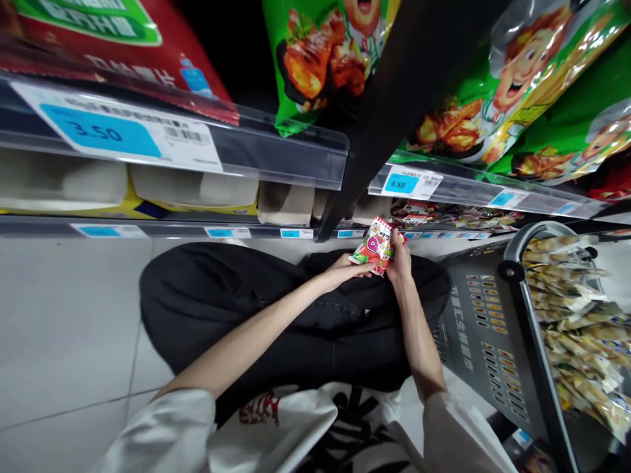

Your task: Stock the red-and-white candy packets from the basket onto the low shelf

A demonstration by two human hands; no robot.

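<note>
Between my two hands is a small candy packet (375, 247), red, white and green with a large "Q" on its front. My left hand (349, 268) grips its lower left corner, the thumb lying across the front. Along the packet's right edge, my right hand (400, 261) is closed with its fingers partly hidden. The packet is tilted, its front facing up at me, above my crossed legs in black trousers (276, 315). Just beyond it, the bottom shelf holds more small packets (414, 213).
A grey shopping basket (473, 328) full of packaged snacks (582, 315) stands at my right. Ahead are shelves with green snack bags (325, 59), a red bag (123, 52) and price tags (123, 128). A black upright post (389, 105) divides them. Tiled floor (64, 341) lies at left.
</note>
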